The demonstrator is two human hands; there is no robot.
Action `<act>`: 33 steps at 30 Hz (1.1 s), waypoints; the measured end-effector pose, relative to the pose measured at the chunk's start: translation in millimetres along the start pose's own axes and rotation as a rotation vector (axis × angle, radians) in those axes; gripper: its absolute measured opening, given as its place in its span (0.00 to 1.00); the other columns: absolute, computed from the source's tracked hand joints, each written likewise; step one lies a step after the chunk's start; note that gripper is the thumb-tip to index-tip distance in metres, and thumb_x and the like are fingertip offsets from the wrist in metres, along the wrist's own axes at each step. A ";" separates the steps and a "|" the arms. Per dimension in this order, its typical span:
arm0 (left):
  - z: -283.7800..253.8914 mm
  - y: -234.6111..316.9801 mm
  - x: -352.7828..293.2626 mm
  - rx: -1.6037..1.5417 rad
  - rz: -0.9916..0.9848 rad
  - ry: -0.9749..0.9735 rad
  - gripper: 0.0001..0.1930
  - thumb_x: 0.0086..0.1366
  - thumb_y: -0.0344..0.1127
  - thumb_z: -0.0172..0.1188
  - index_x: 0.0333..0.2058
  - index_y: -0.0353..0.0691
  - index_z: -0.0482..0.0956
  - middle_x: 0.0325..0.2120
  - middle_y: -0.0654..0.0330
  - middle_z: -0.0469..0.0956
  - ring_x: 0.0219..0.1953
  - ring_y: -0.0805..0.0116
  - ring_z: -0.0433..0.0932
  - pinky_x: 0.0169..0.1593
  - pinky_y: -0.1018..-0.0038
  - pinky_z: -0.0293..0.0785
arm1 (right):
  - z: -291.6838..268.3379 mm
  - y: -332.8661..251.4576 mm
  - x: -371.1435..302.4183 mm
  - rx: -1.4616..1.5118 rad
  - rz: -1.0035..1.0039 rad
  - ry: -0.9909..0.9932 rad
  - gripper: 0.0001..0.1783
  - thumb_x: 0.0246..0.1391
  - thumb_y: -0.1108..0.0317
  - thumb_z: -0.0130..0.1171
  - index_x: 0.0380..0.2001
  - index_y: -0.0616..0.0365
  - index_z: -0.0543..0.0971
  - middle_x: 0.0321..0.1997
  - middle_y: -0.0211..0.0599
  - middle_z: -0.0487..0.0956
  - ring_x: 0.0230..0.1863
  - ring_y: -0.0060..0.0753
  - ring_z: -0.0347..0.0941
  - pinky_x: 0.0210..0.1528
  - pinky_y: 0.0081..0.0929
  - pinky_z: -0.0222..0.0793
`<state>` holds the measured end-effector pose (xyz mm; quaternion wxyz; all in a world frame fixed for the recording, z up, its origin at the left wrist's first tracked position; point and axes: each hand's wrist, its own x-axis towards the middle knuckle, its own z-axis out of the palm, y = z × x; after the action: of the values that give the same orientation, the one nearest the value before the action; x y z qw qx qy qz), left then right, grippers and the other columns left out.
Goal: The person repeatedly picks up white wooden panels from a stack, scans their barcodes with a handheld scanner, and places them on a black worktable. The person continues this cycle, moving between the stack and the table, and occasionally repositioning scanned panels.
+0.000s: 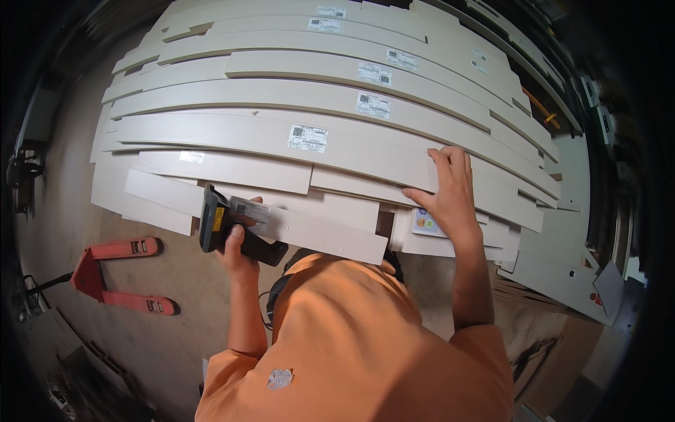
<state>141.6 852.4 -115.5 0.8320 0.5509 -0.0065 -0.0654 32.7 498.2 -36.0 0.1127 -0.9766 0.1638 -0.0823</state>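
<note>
My left hand (pixel 239 254) is closed round a dark barcode scanner (pixel 215 219) with a yellow sticker and a black handle. The scanner lies over a narrow white board (pixel 316 233) at the near edge of the stack, partly covering the board's printed label (pixel 252 215). Some fingertips of that hand show beside the label; whether they also grip the board is unclear. On the right, my right hand (pixel 450 188) grips a long white board (pixel 239 132), fingers at its far edge and thumb at its near edge. That board carries a white label (pixel 308 138) near its middle.
Many white boards, several with labels, lie overlapped in a wide stack (pixel 295 65) before me. A red pallet jack (pixel 91 276) stands on the floor at left. A small box end with coloured round marks (pixel 426 222) sits below my right hand. Panels (pixel 562 285) lean at right.
</note>
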 end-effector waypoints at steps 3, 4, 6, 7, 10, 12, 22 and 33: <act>-13.5 3.4 -9.4 0.052 -0.024 -0.016 0.18 0.62 0.46 0.60 0.38 0.34 0.77 0.49 0.34 0.79 0.55 0.47 0.78 0.58 0.57 0.73 | -14.7 18.9 -15.0 0.012 0.016 -0.036 0.41 0.36 0.61 0.79 0.55 0.61 0.74 0.53 0.43 0.70 0.58 0.49 0.65 0.62 0.40 0.64; -16.8 3.0 -13.0 0.009 -0.041 0.031 0.16 0.62 0.42 0.59 0.40 0.33 0.76 0.44 0.42 0.79 0.54 0.46 0.79 0.58 0.57 0.73 | -21.2 27.3 -17.9 0.004 0.057 -0.064 0.40 0.36 0.62 0.79 0.54 0.61 0.74 0.52 0.43 0.70 0.57 0.49 0.66 0.62 0.40 0.64; -22.9 3.1 -20.8 -0.018 -0.037 0.061 0.14 0.61 0.37 0.57 0.41 0.33 0.76 0.38 0.49 0.80 0.54 0.47 0.80 0.58 0.58 0.73 | -31.7 42.7 -20.9 0.020 -0.069 -0.088 0.37 0.36 0.64 0.79 0.52 0.62 0.75 0.50 0.43 0.71 0.55 0.48 0.67 0.59 0.40 0.66; -25.8 4.1 -26.3 0.006 -0.022 0.076 0.14 0.61 0.37 0.58 0.41 0.33 0.76 0.38 0.49 0.80 0.53 0.47 0.80 0.58 0.58 0.73 | -34.4 47.5 -23.8 0.033 -0.092 -0.125 0.36 0.36 0.65 0.79 0.50 0.62 0.75 0.49 0.43 0.71 0.54 0.48 0.68 0.57 0.39 0.68; -29.9 7.8 -49.7 0.013 0.020 0.145 0.14 0.61 0.37 0.59 0.42 0.33 0.76 0.38 0.49 0.80 0.53 0.49 0.80 0.59 0.57 0.71 | -33.8 50.3 -39.1 0.088 -0.197 -0.166 0.33 0.33 0.66 0.75 0.45 0.64 0.74 0.46 0.46 0.72 0.48 0.53 0.72 0.50 0.42 0.71; -32.3 10.8 -77.5 0.011 0.008 0.212 0.15 0.61 0.37 0.60 0.42 0.33 0.76 0.39 0.49 0.80 0.52 0.50 0.80 0.59 0.58 0.71 | -26.6 42.8 -58.6 0.117 -0.266 -0.170 0.33 0.33 0.65 0.73 0.45 0.63 0.73 0.45 0.49 0.74 0.44 0.58 0.74 0.46 0.44 0.73; -22.5 -42.6 -318.7 0.042 0.050 0.921 0.14 0.61 0.35 0.69 0.42 0.35 0.80 0.33 0.66 0.79 0.36 0.76 0.76 0.41 0.75 0.74 | 27.9 16.8 -198.3 0.577 -0.341 -0.626 0.44 0.35 0.70 0.75 0.59 0.65 0.68 0.51 0.55 0.77 0.51 0.56 0.76 0.56 0.43 0.71; -24.2 -86.9 -671.9 -0.201 0.292 1.700 0.12 0.61 0.39 0.67 0.35 0.35 0.81 0.27 0.64 0.80 0.28 0.75 0.76 0.35 0.73 0.73 | 74.2 -65.7 -318.4 0.242 -1.050 -1.207 0.46 0.34 0.69 0.73 0.61 0.65 0.67 0.51 0.55 0.77 0.53 0.52 0.76 0.56 0.41 0.70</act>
<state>-531.3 919.0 -163.6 0.5997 0.3304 0.5525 0.4753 -229.8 680.8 -130.5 0.2332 -0.7833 -0.4154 0.3995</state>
